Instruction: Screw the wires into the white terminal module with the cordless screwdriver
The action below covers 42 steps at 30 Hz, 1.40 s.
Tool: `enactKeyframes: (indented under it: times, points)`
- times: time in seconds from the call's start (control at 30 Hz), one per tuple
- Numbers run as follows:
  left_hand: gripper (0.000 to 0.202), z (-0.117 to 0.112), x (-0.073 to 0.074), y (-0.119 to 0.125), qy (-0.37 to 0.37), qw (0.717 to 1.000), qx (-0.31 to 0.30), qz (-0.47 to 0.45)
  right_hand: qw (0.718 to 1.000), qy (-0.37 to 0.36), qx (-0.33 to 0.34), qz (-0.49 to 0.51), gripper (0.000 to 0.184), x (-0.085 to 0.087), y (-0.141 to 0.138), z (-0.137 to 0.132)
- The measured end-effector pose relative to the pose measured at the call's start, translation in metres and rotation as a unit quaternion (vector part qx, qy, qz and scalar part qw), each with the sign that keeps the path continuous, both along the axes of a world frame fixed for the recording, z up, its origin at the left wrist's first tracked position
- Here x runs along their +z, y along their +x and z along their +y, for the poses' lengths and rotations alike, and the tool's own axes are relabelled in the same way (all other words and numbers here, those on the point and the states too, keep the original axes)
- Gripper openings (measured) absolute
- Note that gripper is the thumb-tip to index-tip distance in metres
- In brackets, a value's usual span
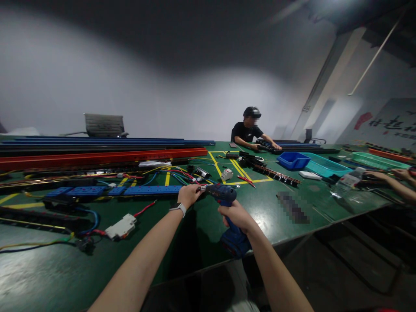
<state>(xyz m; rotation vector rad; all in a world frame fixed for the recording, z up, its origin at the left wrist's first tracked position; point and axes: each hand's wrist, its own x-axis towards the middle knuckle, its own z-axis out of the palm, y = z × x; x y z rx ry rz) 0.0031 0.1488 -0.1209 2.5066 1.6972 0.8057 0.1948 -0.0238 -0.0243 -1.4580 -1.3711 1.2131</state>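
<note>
At the centre of the frame, a cordless drill points left, its tip meeting the right end of a blue socket strip that runs from left to centre along a green tabletop. The work appears partway along: blue sockets sit in a row in the strip, but coloured wires lie loose behind it, and a white breaker with red leads rests apart at lower left. Whether any screw is in place cannot be seen.

Both forearms reach up from the bottom edge. The right hand has its fingers wrapped around the drill's handle, the battery hanging below. The left hand, a watch at its wrist, stretches to the strip's end, palm down, fingers drawn together beside the drill's tip; what they pinch, if anything, cannot be told. Across the tabletop, upper right of centre, sits another person.
</note>
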Motion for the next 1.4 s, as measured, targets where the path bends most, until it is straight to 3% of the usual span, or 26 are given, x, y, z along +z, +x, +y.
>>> enactKeyframes:
  times: [1.4]
  points:
    - [0.038, 0.0021, -0.0028, 0.0005, 0.007, 1.0, 0.003, 0.004, 1.0, 0.004, -0.002, 0.013, 0.013, -0.0006, -0.0006, -0.001]
